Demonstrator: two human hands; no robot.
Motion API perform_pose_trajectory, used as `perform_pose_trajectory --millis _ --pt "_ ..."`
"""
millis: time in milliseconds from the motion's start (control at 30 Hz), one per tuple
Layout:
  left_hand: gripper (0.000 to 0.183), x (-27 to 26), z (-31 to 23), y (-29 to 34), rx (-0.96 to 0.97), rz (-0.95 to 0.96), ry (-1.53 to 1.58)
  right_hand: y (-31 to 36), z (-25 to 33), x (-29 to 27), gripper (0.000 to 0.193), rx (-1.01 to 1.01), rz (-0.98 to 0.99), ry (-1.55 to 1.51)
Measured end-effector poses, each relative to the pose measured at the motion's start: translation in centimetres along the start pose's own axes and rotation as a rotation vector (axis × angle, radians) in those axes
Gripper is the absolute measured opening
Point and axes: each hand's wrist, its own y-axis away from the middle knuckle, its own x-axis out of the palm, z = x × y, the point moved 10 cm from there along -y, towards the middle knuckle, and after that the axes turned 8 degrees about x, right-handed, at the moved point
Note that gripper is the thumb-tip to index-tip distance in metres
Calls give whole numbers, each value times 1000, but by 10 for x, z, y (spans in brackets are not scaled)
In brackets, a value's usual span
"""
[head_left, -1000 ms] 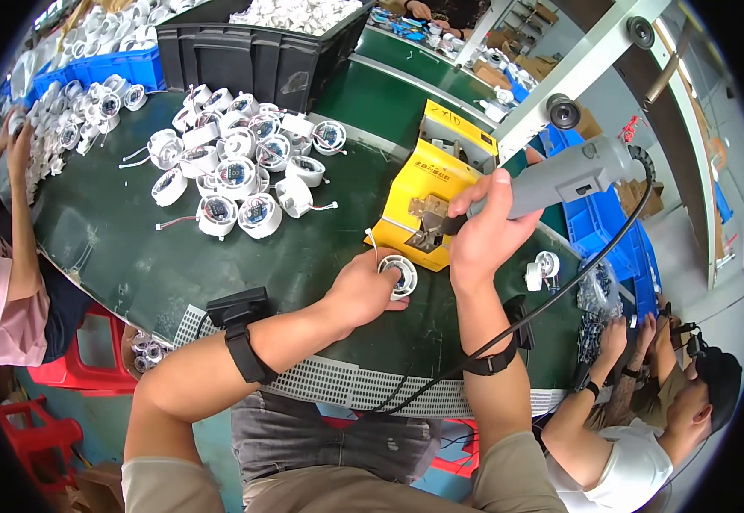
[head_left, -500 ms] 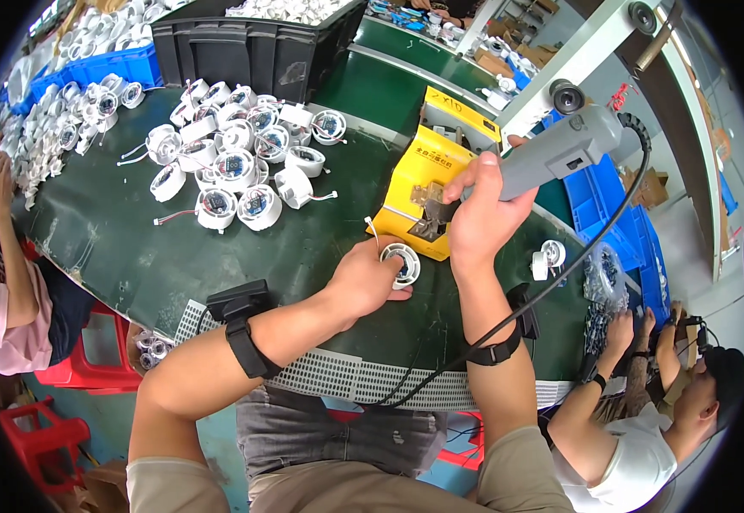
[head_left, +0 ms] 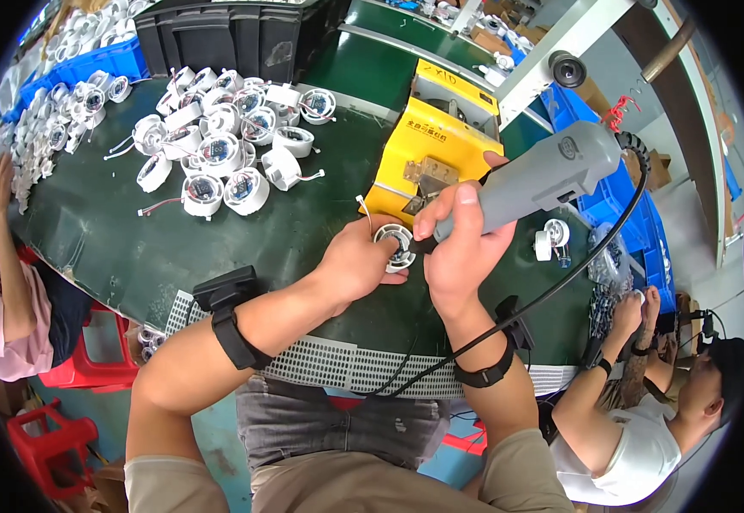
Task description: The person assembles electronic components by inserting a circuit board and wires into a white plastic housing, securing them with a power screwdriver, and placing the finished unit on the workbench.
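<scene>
In my left hand (head_left: 350, 263) is a small white round housing (head_left: 404, 243) with a circuit board inside, pinched by the rim just above the green tabletop. A thin wire with a white plug stands up beside it. My right hand (head_left: 461, 256) grips a grey electric screwdriver (head_left: 547, 171), tilted with its dark nose down at the housing's right side. Whether the bit touches a screw is hidden by my fingers. Right behind both hands stands a yellow screw feeder (head_left: 472, 152) with a metal bracket on its front.
A pile of similar white housings (head_left: 218, 150) lies at the left, before a black crate (head_left: 218, 43). One loose housing (head_left: 551, 239) sits to the right, near blue bins (head_left: 637, 231). The screwdriver's black cable (head_left: 560, 278) crosses my right forearm. Co-workers sit at both sides.
My right hand has brought the screwdriver from the feeder's front bracket down and left to the housing. The left hand keeps its hold on the housing. The view has shifted slightly.
</scene>
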Motion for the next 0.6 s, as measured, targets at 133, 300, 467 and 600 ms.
perform_pose_trajectory --millis 133,300,467,600 --pt "29 -2 1 0 29 -52 21 1 -4 -1 41 6 -6 0" --pt "31 -1 -3 3 11 -23 -9 0 -10 1 36 27 4 22" --pt "31 1 -4 5 8 -8 -55 2 -11 6 34 34 74 6" --pt "27 -3 -4 0 50 -32 -37 5 -14 7 35 46 135 -63"
